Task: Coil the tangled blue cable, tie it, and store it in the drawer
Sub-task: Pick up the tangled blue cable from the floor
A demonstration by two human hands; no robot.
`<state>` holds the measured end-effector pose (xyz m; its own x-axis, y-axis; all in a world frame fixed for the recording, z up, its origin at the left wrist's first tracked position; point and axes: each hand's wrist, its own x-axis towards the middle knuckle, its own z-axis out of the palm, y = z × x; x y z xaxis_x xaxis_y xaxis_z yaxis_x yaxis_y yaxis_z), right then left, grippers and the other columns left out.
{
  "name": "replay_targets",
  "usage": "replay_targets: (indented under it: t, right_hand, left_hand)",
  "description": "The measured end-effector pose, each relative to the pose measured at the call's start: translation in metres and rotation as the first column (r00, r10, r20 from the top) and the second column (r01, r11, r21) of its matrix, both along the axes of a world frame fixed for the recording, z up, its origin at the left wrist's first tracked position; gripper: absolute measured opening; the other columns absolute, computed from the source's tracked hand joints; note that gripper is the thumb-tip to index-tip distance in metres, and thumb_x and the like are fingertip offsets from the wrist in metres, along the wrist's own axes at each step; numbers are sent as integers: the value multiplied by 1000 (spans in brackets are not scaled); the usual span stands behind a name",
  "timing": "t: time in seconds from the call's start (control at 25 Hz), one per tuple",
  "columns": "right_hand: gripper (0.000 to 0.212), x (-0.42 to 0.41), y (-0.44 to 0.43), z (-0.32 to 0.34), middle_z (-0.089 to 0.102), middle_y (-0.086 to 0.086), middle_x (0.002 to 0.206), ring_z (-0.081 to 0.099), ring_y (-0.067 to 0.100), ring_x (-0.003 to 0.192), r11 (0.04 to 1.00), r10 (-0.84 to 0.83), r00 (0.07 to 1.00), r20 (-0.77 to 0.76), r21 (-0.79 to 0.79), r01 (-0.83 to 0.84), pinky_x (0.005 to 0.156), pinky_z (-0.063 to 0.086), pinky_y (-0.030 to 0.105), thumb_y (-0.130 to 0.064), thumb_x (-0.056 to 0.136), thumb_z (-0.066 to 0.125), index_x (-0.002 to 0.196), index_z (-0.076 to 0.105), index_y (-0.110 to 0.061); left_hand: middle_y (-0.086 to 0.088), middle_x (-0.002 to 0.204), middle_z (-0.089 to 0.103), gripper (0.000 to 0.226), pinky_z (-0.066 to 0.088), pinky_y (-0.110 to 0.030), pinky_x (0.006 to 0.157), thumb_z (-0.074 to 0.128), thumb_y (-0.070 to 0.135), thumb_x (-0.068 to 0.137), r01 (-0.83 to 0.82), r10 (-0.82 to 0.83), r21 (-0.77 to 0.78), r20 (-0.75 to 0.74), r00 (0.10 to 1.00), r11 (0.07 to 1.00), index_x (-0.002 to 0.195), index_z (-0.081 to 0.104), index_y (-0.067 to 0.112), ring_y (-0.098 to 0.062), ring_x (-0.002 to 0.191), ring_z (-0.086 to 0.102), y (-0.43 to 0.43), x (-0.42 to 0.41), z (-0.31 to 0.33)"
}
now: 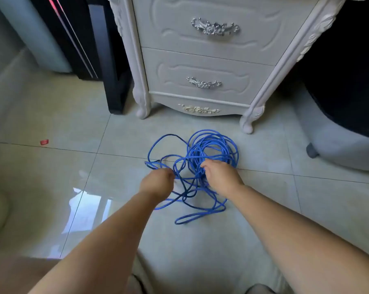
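Note:
A tangled blue cable (pixel 211 145) lies in loose loops on the tiled floor in front of a white cabinet. My left hand (pixel 157 183) pinches a strand at the tangle's left side. My right hand (pixel 220 177) is closed around a bunch of strands near the middle of the heap. The cabinet has an upper drawer (pixel 179 32) and a lower drawer (pixel 173 79), both shut, each with a silver ornate handle.
A black panel (pixel 113 81) stands left of the cabinet. A dark rounded seat with a grey foot (pixel 312 150) sits at the right. A small red scrap (pixel 44 142) lies on the floor at the left. Pale glossy tiles (pixel 73 124) surround the cable.

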<state>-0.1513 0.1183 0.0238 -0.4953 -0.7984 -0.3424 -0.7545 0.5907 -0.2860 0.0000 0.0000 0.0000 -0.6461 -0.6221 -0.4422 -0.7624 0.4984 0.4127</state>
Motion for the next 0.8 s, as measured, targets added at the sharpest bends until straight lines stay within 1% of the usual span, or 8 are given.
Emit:
replay_targets:
  t: [0.16, 0.24, 0.36, 0.48, 0.6, 0.68, 0.72, 0.8]
  right_hand:
    - [39, 2, -7, -21, 60, 0, 128, 59, 22, 107, 992, -64, 977, 204, 117, 41, 79, 45, 30, -5, 97, 41, 123, 61, -25]
    - [37, 5, -13, -33, 57, 0, 133, 56, 23, 115, 982, -51, 955, 291, 189, -5, 93, 48, 38, -11, 94, 46, 124, 62, -27]
    - [58, 14, -18, -46, 38, 0, 146, 44, 24, 129, 938, -54, 928, 369, 339, -81, 103, 43, 44, -29, 88, 57, 143, 41, -34]
    - [69, 24, -18, -56, 28, 3, 149, 31, 26, 137, 891, 32, 943, 331, 419, -177, 104, 42, 42, -30, 87, 60, 149, 30, -35]
    - [51, 27, -17, -63, 31, 7, 145, 32, 28, 135, 882, 85, 966, 245, 432, -187, 101, 42, 40, -26, 94, 52, 143, 39, -32]
    - [39, 26, -17, -66, 37, 6, 140, 39, 28, 128, 909, 28, 965, 259, 395, -132, 98, 44, 40, -20, 97, 46, 135, 47, -30]
    - [36, 25, -17, -67, 40, 4, 137, 43, 27, 122, 926, 4, 962, 274, 363, -108, 95, 45, 39, -16, 97, 44, 130, 50, -28]
    - [33, 23, -16, -67, 44, 2, 130, 49, 26, 112, 950, -29, 957, 289, 305, -63, 88, 46, 37, -11, 96, 42, 124, 53, -25]
  left_hand:
    - [-5, 123, 65, 34, 49, -33, 92, 45, 8, 94, -216, 194, 228, 116, 974, 949, 117, 67, 20, -23, 108, 61, -19, 11, -21]
    - [-5, 129, 60, 32, 47, -31, 93, 52, 23, 96, -154, 121, 316, 121, 985, 936, 126, 62, 23, -22, 111, 60, -15, 12, -28]
    - [-5, 136, 36, 76, 41, -34, 103, 72, 55, 78, -74, -4, 452, 169, 986, 889, 144, 40, 33, -23, 125, 47, 2, 15, -38]
    - [-5, 136, 29, 76, 46, -38, 98, 72, 41, 81, 134, -206, 243, 303, 930, 961, 146, 33, 37, -25, 125, 43, 13, 22, -47]
    - [-3, 131, 32, 52, 46, -34, 92, 65, 38, 87, 155, -158, 31, 242, 957, 987, 136, 48, 35, -23, 121, 40, 10, 20, -47]
    - [-3, 140, 30, 59, 42, -35, 101, 74, 43, 78, 30, -72, 217, 186, 980, 976, 132, 52, 33, -24, 130, 35, 4, 15, -45]
    - [-3, 143, 33, 63, 40, -35, 104, 77, 42, 74, -117, 53, 423, 161, 985, 898, 131, 54, 31, -24, 133, 36, 1, 12, -40]
    - [-1, 134, 52, 51, 43, -36, 103, 73, 39, 72, -361, 401, 764, 146, 904, 535, 119, 62, 24, -19, 123, 52, -3, 6, -30]
